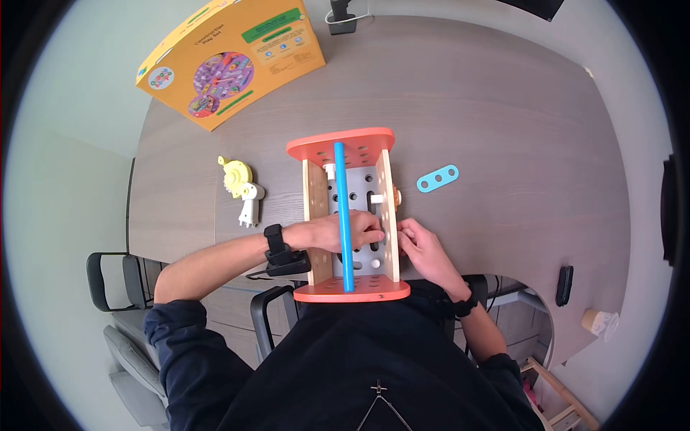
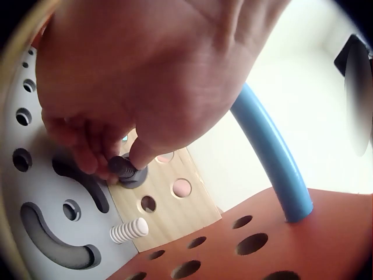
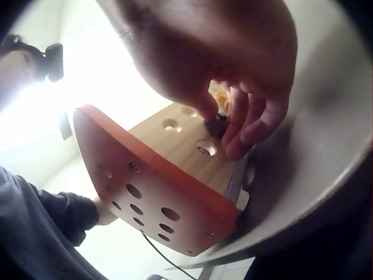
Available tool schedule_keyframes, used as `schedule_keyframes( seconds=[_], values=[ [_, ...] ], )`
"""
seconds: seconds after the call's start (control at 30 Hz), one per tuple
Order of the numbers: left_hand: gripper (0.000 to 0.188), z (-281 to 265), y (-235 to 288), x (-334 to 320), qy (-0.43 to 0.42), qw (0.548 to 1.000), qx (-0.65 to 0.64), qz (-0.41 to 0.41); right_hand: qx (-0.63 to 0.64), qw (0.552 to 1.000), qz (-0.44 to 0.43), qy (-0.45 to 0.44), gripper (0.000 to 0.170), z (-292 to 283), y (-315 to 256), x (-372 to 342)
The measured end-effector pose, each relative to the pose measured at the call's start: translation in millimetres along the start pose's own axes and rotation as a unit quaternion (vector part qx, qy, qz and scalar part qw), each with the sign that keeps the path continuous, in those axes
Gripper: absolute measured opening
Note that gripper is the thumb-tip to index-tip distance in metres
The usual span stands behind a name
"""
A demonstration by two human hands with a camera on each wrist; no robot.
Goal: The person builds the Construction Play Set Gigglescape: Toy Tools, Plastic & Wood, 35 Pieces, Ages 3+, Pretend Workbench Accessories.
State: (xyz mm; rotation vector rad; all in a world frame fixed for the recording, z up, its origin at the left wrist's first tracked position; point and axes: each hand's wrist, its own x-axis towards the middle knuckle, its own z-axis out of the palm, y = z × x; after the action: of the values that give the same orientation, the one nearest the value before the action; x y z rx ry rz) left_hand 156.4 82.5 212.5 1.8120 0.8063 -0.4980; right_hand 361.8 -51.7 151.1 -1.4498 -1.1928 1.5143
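Observation:
A toy toolbox with red end panels (image 1: 343, 146), wooden side panels (image 1: 390, 237), a grey perforated base (image 1: 357, 179) and a blue rod (image 1: 341, 194) as its handle stands before me. My left hand (image 1: 365, 233) reaches under the rod into the box. In the left wrist view its thumb and fingers pinch a dark grey nut (image 2: 135, 178) around a threaded bolt end (image 2: 121, 167), on the wooden panel's inner face. My right hand (image 1: 428, 253) is outside the same panel, pinching the dark bolt head (image 3: 217, 125), partly hidden by the fingers.
Left of the box lie yellow and white toy parts (image 1: 237, 176); to its right, a turquoise three-hole strip (image 1: 438, 179). White screws (image 2: 129, 231) stick up inside the box. A yellow carton (image 1: 287, 50) stands at the back left. A black object (image 1: 565, 286) lies right.

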Motion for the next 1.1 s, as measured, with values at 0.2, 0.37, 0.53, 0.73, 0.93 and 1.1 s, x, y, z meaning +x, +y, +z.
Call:
schedule_keyframes(
  seconds=[0.2,0.37,0.53,0.73,0.93,1.1],
  values=[
    [0.042,-1.2,-14.4,-5.2,0.031,0.994,0.06,0.087,0.001,1.0,0.01,0.006,0.025,1.6,-1.5,-1.3],
    [0.039,-18.6,-2.0,-46.2,0.009,0.997,0.066,0.046,-0.019,1.0,0.004,0.008,0.026,4.0,0.6,-2.5],
    [0.037,-19.4,-26.5,-71.5,0.113,0.943,0.261,0.171,-0.071,0.997,-0.009,0.015,0.028,11.1,-3.8,-5.0],
    [0.035,-39.2,4.3,-99.5,0.195,0.975,-0.095,0.052,-0.057,0.998,0.022,0.02,0.033,12.3,-3.9,-6.3],
    [0.043,-15.7,11.6,-88.7,0.104,0.948,-0.299,0.036,0.145,0.987,0.054,-0.045,0.05,11.5,-0.9,-12.7],
    [0.033,-5.4,9.3,-82.4,0.117,0.923,-0.351,0.104,0.187,0.976,0.076,-0.084,0.082,15.4,-16.7,-23.1]
  ],
)
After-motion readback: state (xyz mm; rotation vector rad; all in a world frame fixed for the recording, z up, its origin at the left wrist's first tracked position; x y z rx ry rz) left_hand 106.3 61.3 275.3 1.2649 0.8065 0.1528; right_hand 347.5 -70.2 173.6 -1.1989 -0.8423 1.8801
